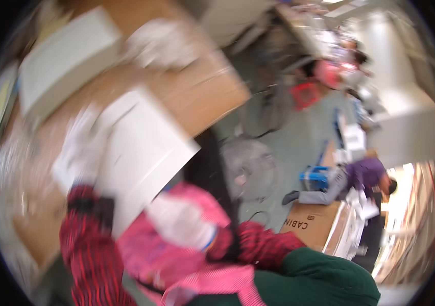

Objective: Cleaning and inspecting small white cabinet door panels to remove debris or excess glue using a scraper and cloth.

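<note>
Motion smears much of the view. A flat white panel or box (146,148), with a thin dark line across it, lies at a slant over the table's near edge, in front of my body. My left hand (82,145), in a white glove, grips its left side; the fingers are blurred. At its lower right edge is my right hand (179,219), also gloved in white, closed on the rim with the fingertips hidden. Both forearms wear red and black striped sleeves, and a pink apron (151,250) covers my front.
On the brown table (202,97) stand a long white box (69,61) and a crumpled white bundle (161,43). Clear plastic wrap (13,173) lies at the left. To the right are a round fan-like thing (248,168), a large cardboard carton (309,224) and a person in purple (365,176) bending over.
</note>
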{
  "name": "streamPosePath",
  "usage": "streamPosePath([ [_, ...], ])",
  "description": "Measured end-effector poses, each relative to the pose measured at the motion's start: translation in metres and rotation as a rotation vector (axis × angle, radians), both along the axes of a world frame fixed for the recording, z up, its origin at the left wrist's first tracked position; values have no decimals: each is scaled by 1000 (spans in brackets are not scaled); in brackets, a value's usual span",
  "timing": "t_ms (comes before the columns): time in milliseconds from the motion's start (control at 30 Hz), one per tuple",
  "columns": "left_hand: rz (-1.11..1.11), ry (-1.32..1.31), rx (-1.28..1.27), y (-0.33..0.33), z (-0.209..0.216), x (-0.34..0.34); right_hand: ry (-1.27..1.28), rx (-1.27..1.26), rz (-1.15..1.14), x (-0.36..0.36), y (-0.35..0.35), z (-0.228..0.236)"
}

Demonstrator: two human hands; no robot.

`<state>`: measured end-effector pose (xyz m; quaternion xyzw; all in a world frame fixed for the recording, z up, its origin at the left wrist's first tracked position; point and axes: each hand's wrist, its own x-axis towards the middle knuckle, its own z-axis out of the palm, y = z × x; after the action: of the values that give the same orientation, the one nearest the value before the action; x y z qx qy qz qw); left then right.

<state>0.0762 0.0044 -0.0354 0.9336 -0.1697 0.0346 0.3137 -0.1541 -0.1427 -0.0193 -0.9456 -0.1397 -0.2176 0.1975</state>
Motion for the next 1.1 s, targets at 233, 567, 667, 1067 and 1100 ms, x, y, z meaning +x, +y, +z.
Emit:
streamPosePath([
  [233,-9,7,127,9,13,-4,345,-111,-395,18,-73,35],
  [567,15,89,151,1,17,0,100,-357,-217,16,23,-91],
  [667,8,110,138,3,13,3,96,46,-310,51,-69,-44],
  [1067,-331,235,39,59,-13,47,-82,153,-217,36,149,-40],
  [1100,-359,186,57,46,-15,46,84,263,-116,35,129,-12],
])
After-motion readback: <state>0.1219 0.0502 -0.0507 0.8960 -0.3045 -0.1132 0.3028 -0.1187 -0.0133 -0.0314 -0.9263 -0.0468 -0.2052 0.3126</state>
